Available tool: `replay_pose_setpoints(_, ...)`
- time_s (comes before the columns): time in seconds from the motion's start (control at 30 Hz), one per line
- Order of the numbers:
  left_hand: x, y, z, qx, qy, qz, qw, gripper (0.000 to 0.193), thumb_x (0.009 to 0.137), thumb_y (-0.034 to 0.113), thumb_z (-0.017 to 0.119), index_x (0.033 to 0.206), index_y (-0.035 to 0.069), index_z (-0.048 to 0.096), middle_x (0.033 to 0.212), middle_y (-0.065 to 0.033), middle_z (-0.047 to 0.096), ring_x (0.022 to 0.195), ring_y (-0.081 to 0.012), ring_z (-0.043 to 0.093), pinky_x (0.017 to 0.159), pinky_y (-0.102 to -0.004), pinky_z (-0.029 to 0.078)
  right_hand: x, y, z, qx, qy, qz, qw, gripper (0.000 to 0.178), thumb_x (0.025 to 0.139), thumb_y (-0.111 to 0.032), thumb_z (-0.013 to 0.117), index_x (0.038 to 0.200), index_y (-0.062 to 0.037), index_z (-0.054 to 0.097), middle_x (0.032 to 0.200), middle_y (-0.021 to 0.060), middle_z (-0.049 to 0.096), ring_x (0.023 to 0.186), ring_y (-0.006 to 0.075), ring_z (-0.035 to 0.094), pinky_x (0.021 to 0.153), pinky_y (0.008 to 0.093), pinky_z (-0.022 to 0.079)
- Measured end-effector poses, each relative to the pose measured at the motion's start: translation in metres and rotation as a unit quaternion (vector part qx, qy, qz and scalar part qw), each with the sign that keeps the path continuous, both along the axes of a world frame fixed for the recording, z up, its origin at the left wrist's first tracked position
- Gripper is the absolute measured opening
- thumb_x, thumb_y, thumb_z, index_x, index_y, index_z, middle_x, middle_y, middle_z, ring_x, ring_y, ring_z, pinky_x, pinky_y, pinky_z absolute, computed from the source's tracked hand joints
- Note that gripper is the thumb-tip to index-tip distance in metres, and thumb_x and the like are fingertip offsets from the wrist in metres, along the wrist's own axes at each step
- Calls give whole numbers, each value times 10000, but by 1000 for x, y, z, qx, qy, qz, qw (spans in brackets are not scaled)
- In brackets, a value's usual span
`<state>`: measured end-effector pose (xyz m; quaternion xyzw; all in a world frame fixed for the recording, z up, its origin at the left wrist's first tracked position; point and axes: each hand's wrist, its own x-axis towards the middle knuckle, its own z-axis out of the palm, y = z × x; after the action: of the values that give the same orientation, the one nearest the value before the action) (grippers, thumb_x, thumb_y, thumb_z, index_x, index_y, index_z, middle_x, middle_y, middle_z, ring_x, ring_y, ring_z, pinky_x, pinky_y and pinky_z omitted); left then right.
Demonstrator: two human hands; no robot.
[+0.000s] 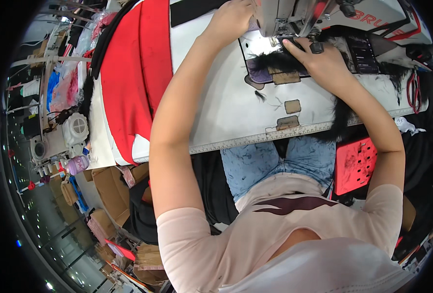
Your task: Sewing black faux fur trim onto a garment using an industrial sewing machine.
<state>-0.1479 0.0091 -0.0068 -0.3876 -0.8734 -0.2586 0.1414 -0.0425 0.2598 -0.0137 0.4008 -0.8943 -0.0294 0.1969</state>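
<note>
A sewing machine stands at the top middle, its needle area brightly lit. My right hand is just right of the presser foot, closed on a black fur strip, with the thumb pointing at the foot. More of the fur shows behind this hand and hangs past the table's front edge below the wrist. My left hand reaches to the left side of the machine head. Its fingertips are hidden there, and what they touch does not show.
Red fabric covers the table's left part, beside a black cloth piece. A measuring tape runs along the front edge. A phone and red-handled scissors lie to the right. Below the table is a red perforated crate.
</note>
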Motion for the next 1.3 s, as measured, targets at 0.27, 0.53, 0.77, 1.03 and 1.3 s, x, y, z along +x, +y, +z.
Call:
replay_pose_setpoints(0.27, 26, -9, 1, 8, 117, -25, 993, 314, 813, 77, 477, 1070, -12, 634, 1151, -201, 628, 1090, -360, 578, 969, -419, 447, 5, 0, 16, 17, 43, 24, 999, 536, 721, -27, 586, 1248, -125, 605, 1129, 27, 559, 628, 202, 611, 522, 302, 471)
replay_pose_setpoints(0.53, 43, -11, 18, -66, 5, 29, 997, 292, 801, 21, 493, 1054, -17, 633, 1179, -177, 613, 1112, -351, 565, 987, -405, 442, 9, 3, 12, -9, -18, 32, 999, 570, 682, -15, 622, 1239, -134, 607, 1158, 20, 570, 639, 194, 624, 491, 313, 465)
replay_pose_setpoints(0.77, 15, -7, -24, 27, 81, 61, 995, 360, 815, 25, 480, 1144, -10, 622, 1215, -187, 600, 1175, -342, 544, 1036, -404, 420, 8, -5, 9, -27, 46, -10, 999, 596, 709, 9, 585, 1281, -157, 590, 1142, 8, 577, 697, 165, 633, 485, 291, 470)
replay_pose_setpoints(1.03, 54, -38, 13, -6, 113, 97, 989, 255, 824, 21, 599, 1067, 64, 662, 1063, -58, 665, 935, -290, 621, 771, -408, 466, 15, -21, 8, -78, -75, 62, 992, 631, 620, 28, 628, 1231, -128, 604, 1097, 6, 594, 759, 200, 653, 565, 301, 533)
replay_pose_setpoints(1.3, 95, -14, 6, -98, 183, -46, 977, 340, 704, 127, 709, 1041, 157, 671, 1066, 58, 638, 991, -120, 593, 792, -316, 417, 13, -14, 3, -129, -58, 88, 986, 639, 573, 33, 617, 1195, -114, 624, 1165, 29, 612, 798, 225, 667, 598, 317, 549)
